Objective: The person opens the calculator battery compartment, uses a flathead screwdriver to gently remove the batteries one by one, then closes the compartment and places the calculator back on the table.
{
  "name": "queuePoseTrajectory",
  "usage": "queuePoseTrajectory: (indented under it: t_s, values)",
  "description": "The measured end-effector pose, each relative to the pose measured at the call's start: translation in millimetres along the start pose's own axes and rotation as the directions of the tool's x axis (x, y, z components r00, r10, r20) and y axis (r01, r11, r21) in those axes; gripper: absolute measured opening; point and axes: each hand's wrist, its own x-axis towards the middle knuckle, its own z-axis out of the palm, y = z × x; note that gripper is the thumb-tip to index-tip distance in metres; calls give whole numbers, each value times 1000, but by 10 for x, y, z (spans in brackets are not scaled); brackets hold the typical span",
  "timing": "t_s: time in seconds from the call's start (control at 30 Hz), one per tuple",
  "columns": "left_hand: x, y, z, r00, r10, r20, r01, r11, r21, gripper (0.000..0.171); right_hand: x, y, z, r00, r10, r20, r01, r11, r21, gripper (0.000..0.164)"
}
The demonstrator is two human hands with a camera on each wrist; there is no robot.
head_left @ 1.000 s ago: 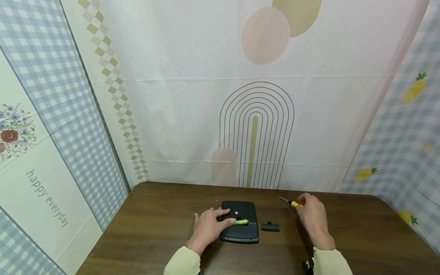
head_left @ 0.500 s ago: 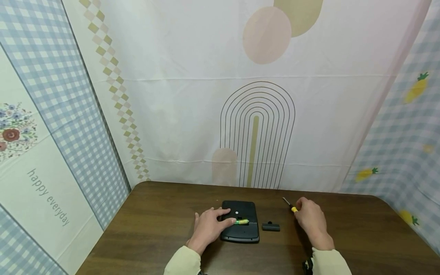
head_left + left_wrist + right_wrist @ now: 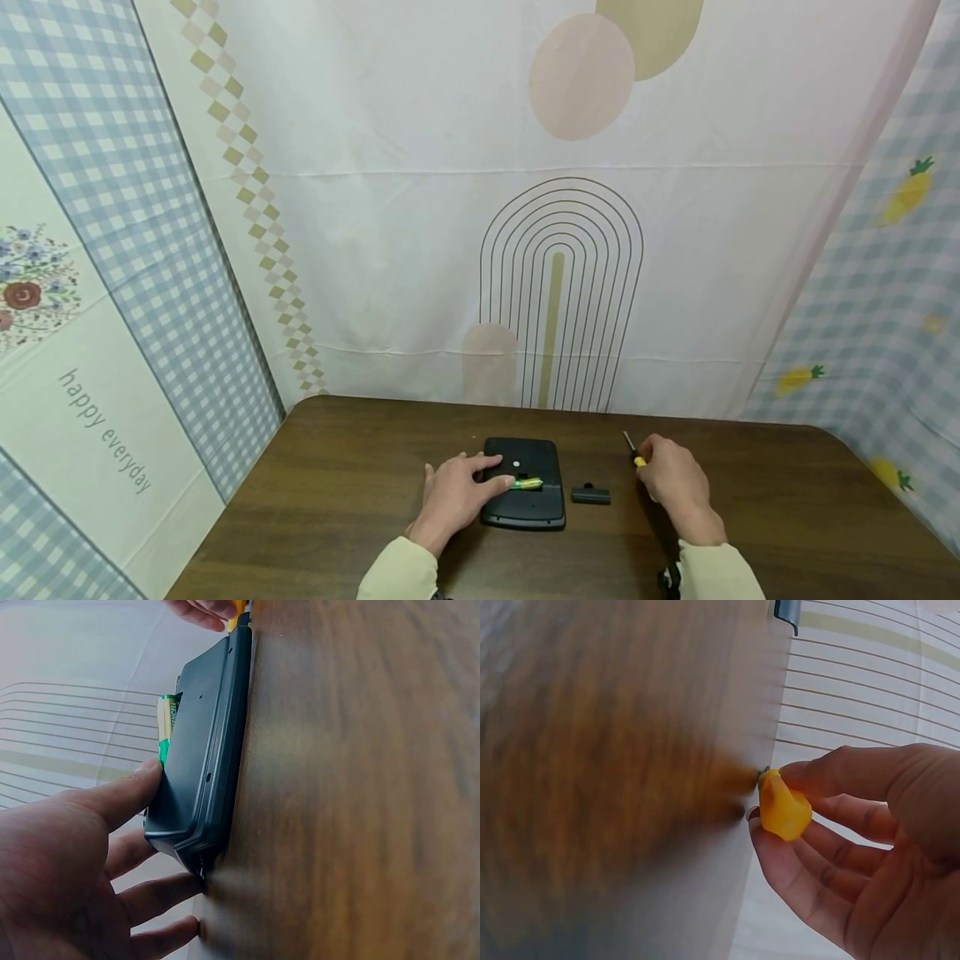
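A flat black device [image 3: 536,508], shaped like a calculator lying face down, rests on the table. A green and yellow battery [image 3: 529,484] lies at the opening in its back. My left hand [image 3: 455,497] steadies the device: the thumb presses at the battery's left end, while straight fingers touch the device's left side. In the left wrist view the battery [image 3: 166,727] sticks up above the back surface. My right hand [image 3: 677,479] pinches a screwdriver [image 3: 638,459] by its yellow handle, shaft pointing away from me. The right wrist view shows the handle [image 3: 786,810] between thumb and fingers.
A small black battery cover [image 3: 591,496] with a tab lies between the device and my right hand. The brown wooden table [image 3: 337,500] ends at a white patterned cloth [image 3: 390,292] hanging behind it. Checked cloths hang at both sides.
The screwdriver has swung from pointing left to pointing mostly away from me. My right hand has shifted slightly left and toward me. The left hand, device and battery stay put.
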Motion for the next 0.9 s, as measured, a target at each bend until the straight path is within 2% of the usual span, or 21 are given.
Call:
queuePoseTrajectory:
  t_s: [0.4, 0.9]
  values:
    - [4, -9, 6, 1000, -11, 2, 11, 1000, -1, 47, -15, -2, 7, 1000, -4, 11, 4, 1000, -5, 29]
    - [-1, 1, -9, 1000, 4, -5, -4, 1000, 6, 48, -35, 9, 7, 1000, -8, 21, 9, 1000, -10, 33]
